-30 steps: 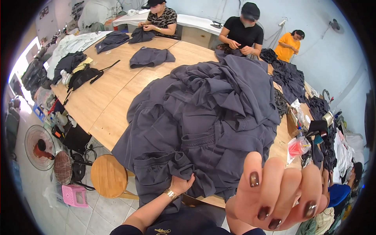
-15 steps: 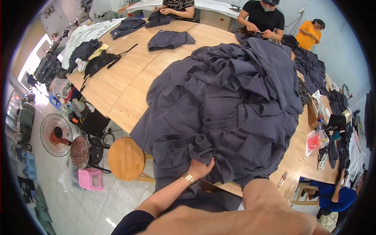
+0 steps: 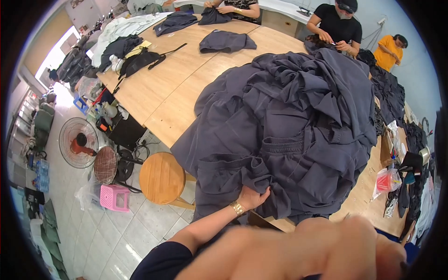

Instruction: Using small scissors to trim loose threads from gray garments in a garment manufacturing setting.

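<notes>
A big heap of dark grey garments (image 3: 298, 116) covers the front of the wooden table. At its near left edge, my left hand (image 3: 254, 197) is closed on a dark grey elastic-waist garment (image 3: 226, 172), thumb and fingers pinching the cloth below the gathered waistband. Another gathered waistband (image 3: 282, 145) lies on the heap just beyond it. Very close to the camera, my right hand (image 3: 317, 247) fills the lower edge as a large blurred shape over the table's front. Its fingers are smeared, and whatever they may hold is hidden.
Left of the table stand a round wooden stool (image 3: 162, 178), a pink plastic stool (image 3: 115, 198) and a fan (image 3: 78, 143). A black bag (image 3: 140, 64) lies at the table's far left. Across the table, a person in black (image 3: 337, 30) handles dark cloth. A red-and-clear plastic bag (image 3: 386, 181) sits at right.
The whole view has shifted, so the table appears farther right. My right hand has moved up and across, covering the snips near the front edge. My left hand keeps its hold on the garment.
</notes>
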Demonstrator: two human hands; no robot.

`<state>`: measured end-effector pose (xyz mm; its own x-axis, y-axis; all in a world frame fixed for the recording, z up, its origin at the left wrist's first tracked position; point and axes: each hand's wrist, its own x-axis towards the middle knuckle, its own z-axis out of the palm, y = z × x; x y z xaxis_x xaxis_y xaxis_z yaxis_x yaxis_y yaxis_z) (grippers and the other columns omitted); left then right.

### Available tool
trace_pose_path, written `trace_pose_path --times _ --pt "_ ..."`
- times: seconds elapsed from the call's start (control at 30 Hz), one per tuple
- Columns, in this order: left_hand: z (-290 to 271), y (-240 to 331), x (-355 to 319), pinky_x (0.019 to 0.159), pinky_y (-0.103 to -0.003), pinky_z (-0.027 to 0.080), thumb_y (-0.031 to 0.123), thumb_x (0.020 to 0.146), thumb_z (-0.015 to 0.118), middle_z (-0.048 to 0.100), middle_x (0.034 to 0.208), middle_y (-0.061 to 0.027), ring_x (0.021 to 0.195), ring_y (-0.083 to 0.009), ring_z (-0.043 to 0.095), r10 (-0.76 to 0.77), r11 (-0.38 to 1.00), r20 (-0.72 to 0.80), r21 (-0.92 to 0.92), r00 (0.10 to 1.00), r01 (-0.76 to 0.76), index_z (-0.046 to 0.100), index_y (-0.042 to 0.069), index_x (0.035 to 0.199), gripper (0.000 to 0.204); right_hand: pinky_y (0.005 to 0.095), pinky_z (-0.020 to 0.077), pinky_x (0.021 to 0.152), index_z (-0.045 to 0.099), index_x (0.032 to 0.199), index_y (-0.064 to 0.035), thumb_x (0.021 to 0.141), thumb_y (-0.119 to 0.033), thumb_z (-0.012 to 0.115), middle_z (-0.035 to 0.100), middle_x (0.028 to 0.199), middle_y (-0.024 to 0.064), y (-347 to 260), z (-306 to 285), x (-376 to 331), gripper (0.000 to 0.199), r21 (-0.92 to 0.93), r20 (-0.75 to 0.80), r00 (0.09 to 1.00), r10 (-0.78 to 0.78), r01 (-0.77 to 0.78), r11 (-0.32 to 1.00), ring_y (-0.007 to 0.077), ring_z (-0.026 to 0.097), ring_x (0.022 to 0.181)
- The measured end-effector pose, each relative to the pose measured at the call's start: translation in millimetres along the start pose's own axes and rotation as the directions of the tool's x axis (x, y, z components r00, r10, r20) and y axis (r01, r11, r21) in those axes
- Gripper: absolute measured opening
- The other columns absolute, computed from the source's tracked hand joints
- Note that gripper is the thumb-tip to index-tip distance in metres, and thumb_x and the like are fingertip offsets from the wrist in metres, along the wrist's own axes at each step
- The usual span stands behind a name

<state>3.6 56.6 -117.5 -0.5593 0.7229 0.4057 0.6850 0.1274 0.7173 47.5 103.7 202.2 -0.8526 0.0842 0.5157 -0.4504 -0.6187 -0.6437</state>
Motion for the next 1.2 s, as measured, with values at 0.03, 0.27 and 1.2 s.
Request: trace_pose_path --times 0.03,0.27,1.2 --pt "-5.2 -1.5 3.0 0.065 -0.038 0.05 0.028 0.084 0.06 0.066 0.084 -0.013 0.074 -0.0291 0.063 -0.118 0.993 0.241 0.016 0.963 0.117 0.066 0.006 0.085 0.023 0.0432 0.0419 0.076 0.045 0.085 -0.0147 0.097 -0.04 0.041 0.051 0.072 0.0043 1.5 2.8 2.0 0.028 0.029 -0.01 1.0 0.016 -0.016 0.999 0.0273 0.053 0.079" --pt "-16.8 15.3 4.0 0.067 -0.037 0.051 0.031 0.087 0.056 0.065 0.089 -0.0153 0.079 -0.0305 0.063 -0.118 0.993 0.184 0.01 0.976 0.118 0.061 0.006 0.099 0.028 0.0363 0.0378 0.068 0.037 0.075 -0.0147 0.1 -0.036 0.036 0.047 0.065 0.0007 19.9 -14.1 6.1 0.033 0.206 -0.06 0.977 0.205 -0.189 0.96 0.0204 0.047 0.063" --pt "8.6 -5.2 -10.6 0.09 -0.042 0.043 0.029 0.081 0.06 0.063 0.103 -0.0164 0.099 -0.0355 0.057 -0.088 0.996 0.126 0.024 0.988 0.086 0.063 0.002 0.097 0.032 0.0541 0.0181 0.108 0.054 0.125 -0.0063 0.085 -0.034 0.054 0.044 0.133 0.0231 69.2 -237.6 -81.2 0.049 -0.487 -0.214 0.913 -0.347 -0.408 -0.772 0.0362 0.035 0.129"
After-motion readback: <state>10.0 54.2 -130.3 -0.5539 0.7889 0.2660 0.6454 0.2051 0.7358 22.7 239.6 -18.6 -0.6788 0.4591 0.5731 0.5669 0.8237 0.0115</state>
